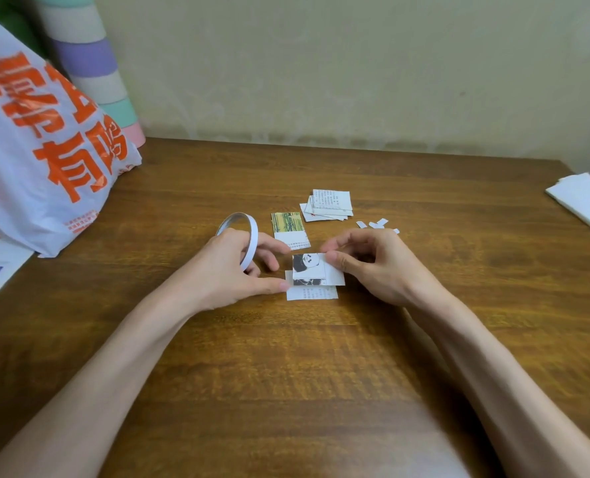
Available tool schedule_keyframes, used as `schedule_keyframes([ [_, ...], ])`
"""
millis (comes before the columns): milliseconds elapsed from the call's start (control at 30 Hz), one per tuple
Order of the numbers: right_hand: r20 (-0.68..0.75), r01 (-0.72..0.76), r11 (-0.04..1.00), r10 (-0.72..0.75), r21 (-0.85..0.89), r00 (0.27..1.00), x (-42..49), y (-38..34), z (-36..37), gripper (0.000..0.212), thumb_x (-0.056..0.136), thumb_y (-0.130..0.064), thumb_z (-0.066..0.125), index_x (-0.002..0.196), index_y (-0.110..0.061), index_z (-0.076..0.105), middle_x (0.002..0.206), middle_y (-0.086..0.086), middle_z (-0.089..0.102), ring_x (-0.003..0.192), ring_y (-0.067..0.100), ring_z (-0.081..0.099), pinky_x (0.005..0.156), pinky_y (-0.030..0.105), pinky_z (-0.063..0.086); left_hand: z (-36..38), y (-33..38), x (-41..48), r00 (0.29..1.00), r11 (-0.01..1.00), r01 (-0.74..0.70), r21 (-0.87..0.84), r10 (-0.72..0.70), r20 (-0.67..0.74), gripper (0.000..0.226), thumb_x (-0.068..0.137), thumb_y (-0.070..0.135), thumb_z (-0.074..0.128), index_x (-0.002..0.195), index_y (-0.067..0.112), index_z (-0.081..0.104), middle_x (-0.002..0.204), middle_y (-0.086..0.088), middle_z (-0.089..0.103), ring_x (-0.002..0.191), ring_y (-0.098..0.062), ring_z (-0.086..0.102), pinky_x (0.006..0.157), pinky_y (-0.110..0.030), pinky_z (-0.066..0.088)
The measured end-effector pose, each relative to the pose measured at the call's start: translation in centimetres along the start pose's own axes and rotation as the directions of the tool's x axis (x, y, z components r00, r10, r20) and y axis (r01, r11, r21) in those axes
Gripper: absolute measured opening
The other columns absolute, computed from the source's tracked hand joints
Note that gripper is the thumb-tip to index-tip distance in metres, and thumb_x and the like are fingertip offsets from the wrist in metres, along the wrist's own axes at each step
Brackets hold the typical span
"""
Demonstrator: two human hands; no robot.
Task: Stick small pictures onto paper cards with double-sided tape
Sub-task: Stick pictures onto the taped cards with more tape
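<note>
Head view: our right hand (372,267) pinches the picture (309,269) at its right edge; our left hand (231,270) curls round the tape (248,236), thumb pressing the card (312,293) beneath, mid table (321,374). We judge the paper light and floppy, best held by the edges

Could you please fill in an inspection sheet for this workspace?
Surface: brown wooden table.
Job's things: panda picture over a paper card; bamboo card beyond it; card stack farther back.
Clutter: white scraps by the stack; plastic bag at left; white sheets at right.
Hands: left hand holds tape roll, thumb at the paper card's edge; right hand pinches panda picture.
Cables: nothing seen.
Surroundings: beige wall; striped roll behind the bag.
</note>
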State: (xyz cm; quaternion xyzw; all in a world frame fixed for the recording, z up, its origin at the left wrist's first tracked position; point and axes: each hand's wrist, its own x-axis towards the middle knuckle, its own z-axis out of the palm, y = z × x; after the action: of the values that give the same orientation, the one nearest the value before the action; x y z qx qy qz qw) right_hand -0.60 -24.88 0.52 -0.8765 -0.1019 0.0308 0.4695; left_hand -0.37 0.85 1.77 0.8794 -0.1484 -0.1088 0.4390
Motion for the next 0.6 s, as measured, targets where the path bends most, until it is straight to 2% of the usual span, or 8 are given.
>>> schedule_keyframes([
  [67, 0.013, 0.012, 1.0, -0.012, -0.007, 1.0, 0.01, 0.11, 0.26, 0.006, 0.099, -0.027, 0.072, 0.095, -0.028, 0.077, 0.091, 0.007, 0.078, 0.087, 0.032, 0.069, 0.084, 0.045, 0.056, -0.28, 0.06, 0.02, 0.999, 1.0, 0.006, 0.002, -0.006, 0.034, 0.049, 0.079, 0.021, 0.091, 0.122, 0.034, 0.072, 0.098, 0.007, 0.073, 0.059, -0.005, 0.059, 0.067, -0.019, 0.058],
  [133, 0.013, 0.02, 1.0, -0.02, -0.016, 1.0, 0.05, 0.18, 0.55, 0.006, 0.099, -0.027, 0.073, 0.094, -0.027, 0.077, 0.088, 0.007, 0.076, 0.073, 0.021, 0.062, 0.074, 0.04, 0.053, -0.36, 0.1, -0.02, 0.999, 1.0, 0.007, 0.0, -0.007, 0.052, 0.049, 0.081, 0.016, 0.089, 0.123, 0.034, 0.07, 0.1, 0.006, 0.073, 0.059, -0.005, 0.058, 0.066, -0.019, 0.058],
  [200, 0.014, 0.02, 1.0, -0.02, -0.018, 1.0, 0.03, 0.27, 0.69, 0.007, 0.098, -0.026, 0.073, 0.093, -0.026, 0.077, 0.082, 0.002, 0.075, 0.065, 0.006, 0.053, 0.066, 0.027, 0.045, -0.32, 0.06, -0.06, 0.998, 1.0, 0.002, -0.004, -0.002, 0.059, 0.049, 0.081, 0.015, 0.089, 0.123, 0.033, 0.07, 0.1, 0.006, 0.072, 0.059, -0.006, 0.057, 0.066, -0.019, 0.058],
  [267, 0.023, 0.018, 1.0, -0.018, -0.016, 1.0, -0.07, 0.24, 0.74, 0.007, 0.098, -0.025, 0.073, 0.093, -0.024, 0.077, 0.078, -0.005, 0.073, 0.062, 0.0, 0.051, 0.065, 0.018, 0.042, -0.28, -0.01, -0.07, 0.998, 1.0, -0.003, -0.005, 0.003, 0.062, 0.047, 0.082, 0.016, 0.089, 0.121, 0.034, 0.071, 0.098, 0.007, 0.072, 0.059, -0.006, 0.055, 0.067, -0.02, 0.057],
  [600, 0.033, -0.002, 0.999, 0.004, -0.034, 0.999, -0.17, 0.06, 0.75, 0.007, 0.098, -0.026, 0.073, 0.095, -0.024, 0.078, 0.084, -0.003, 0.075, 0.065, -0.002, 0.053, 0.068, 0.016, 0.044, -0.24, -0.1, -0.11, 0.998, 0.999, -0.017, -0.031, 0.019, 0.063, 0.04, 0.081, 0.016, 0.089, 0.114, 0.034, 0.075, 0.092, 0.004, 0.071, 0.059, -0.008, 0.053, 0.067, -0.021, 0.054],
])
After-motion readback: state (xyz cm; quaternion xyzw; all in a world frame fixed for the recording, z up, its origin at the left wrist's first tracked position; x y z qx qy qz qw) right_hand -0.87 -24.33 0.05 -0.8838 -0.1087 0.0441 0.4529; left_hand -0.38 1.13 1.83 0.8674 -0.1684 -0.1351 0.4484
